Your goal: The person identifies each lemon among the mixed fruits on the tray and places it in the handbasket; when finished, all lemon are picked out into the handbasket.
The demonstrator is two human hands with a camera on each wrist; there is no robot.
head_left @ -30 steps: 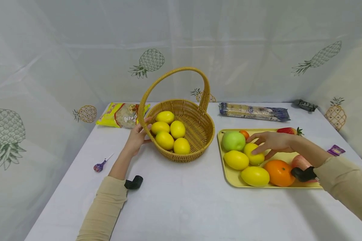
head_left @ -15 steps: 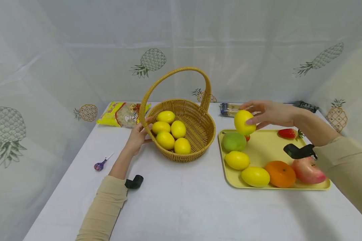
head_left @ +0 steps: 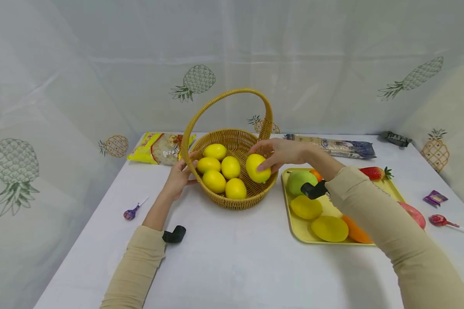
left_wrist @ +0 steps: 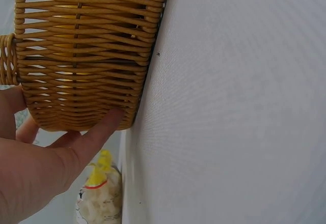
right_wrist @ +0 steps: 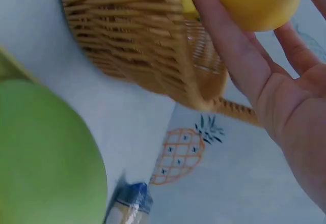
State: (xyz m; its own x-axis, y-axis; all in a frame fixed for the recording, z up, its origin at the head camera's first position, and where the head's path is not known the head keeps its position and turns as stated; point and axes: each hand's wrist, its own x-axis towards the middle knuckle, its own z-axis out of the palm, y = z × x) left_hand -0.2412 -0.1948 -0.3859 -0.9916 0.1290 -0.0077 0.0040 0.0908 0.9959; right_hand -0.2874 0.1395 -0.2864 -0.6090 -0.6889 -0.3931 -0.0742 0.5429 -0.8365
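A yellow lemon (head_left: 257,168) is held between the thumb and fingers of my right hand (head_left: 288,152), over the right side of the wicker basket (head_left: 237,204). Several lemons (head_left: 214,181) lie in the basket's left half. My left hand (head_left: 176,178) holds the basket at its left side, below the handle (head_left: 232,92). In the left wrist view, one finger (left_wrist: 102,132) lies along the woven outer wall and the thumb reaches up by the rim. The right wrist view shows the held lemon (right_wrist: 254,2) beside the basket's rim (right_wrist: 188,71).
A yellow tray (head_left: 299,234) at right carries two lemons (head_left: 329,228), a green apple (head_left: 299,182), a strawberry (head_left: 372,173) and other fruit, partly behind my right sleeve. Around lie a yellow bag (head_left: 160,148), a long packet (head_left: 348,148), candy (head_left: 435,198) and lollipops (head_left: 129,214).
My right hand took the lemon from the tray, lifted it and carried it left to above the basket. My left hand stays at the basket's side.
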